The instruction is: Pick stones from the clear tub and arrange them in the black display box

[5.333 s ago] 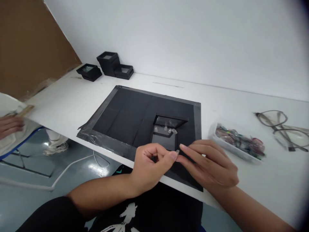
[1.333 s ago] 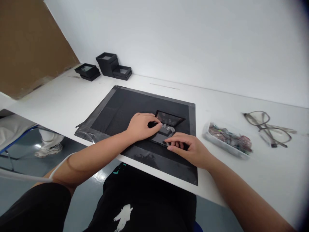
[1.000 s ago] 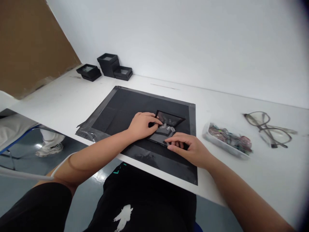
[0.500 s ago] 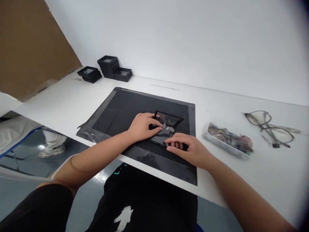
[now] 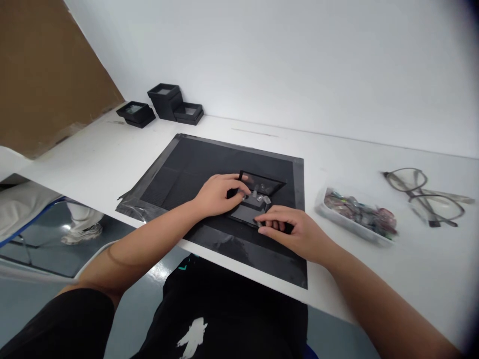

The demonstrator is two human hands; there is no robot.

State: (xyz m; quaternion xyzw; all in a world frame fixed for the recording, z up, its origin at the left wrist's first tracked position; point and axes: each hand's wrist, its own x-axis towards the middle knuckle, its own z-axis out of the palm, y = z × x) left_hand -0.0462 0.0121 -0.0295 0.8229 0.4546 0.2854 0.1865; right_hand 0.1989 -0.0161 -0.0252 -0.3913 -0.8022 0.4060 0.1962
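Note:
A small black open box (image 5: 247, 212) with a clear-windowed lid (image 5: 262, 183) lies on a black mat (image 5: 187, 164) on the white table. Several small clear pieces (image 5: 258, 197) sit along the box's far edge. My left hand (image 5: 217, 193) rests on the mat at the box's left side, its fingertips touching the leftmost clear piece. My right hand (image 5: 294, 230) lies over the box's near right corner, its fingers curled down onto the box's surface. What the right fingertips press is hidden.
A clear tray of several small coloured pieces (image 5: 357, 213) stands right of the mat. Two pairs of glasses (image 5: 426, 194) lie further right. Black boxes (image 5: 164, 102) are stacked at the back left by a brown board (image 5: 45, 75). Another person's shoe (image 5: 80, 232) shows under the table.
5.3 s ago both hands pinched a tiny clear piece near the table's front edge. They have since moved forward onto the box and have barely shifted in the last second.

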